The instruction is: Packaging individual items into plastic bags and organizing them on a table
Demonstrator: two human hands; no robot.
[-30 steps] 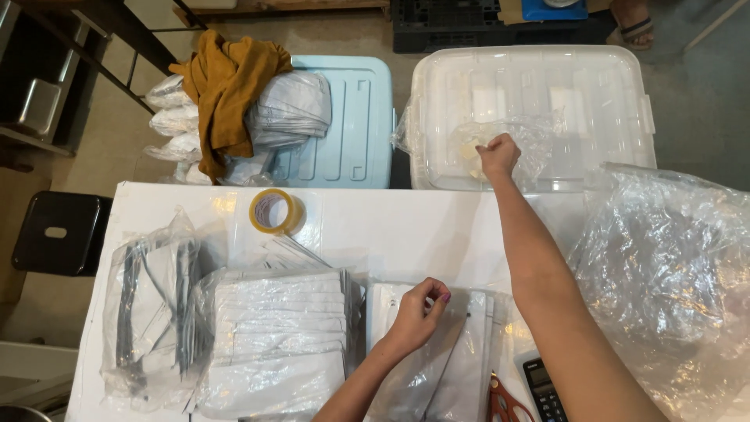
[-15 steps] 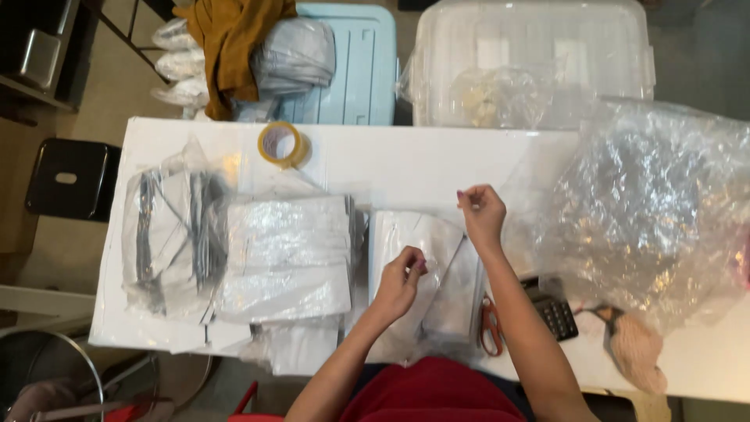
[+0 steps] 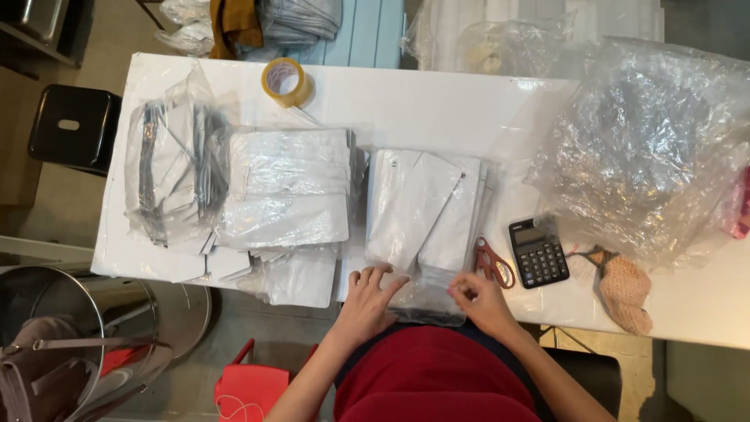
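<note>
My left hand [image 3: 372, 292] lies flat with spread fingers on the near end of a stack of clear-wrapped white packets [image 3: 426, 209] in the middle of the white table [image 3: 437, 101]. My right hand [image 3: 478, 298] pinches the near edge of a clear plastic bag [image 3: 426, 301] that hangs over the table's front edge. Both hands are close to my body, just in front of my red top.
Red-handled scissors [image 3: 492, 262] and a black calculator [image 3: 538, 252] lie right of my right hand. Further left are more packet stacks [image 3: 287, 187] and a bagged bundle [image 3: 168, 176]. A tape roll [image 3: 286, 81] sits at the back; crumpled plastic sheeting [image 3: 648, 148] fills the right.
My right hand came back from the far bin to the table's near edge and took hold of the plastic bag. My left hand moved down onto the packets' near end. The view shifted toward me.
</note>
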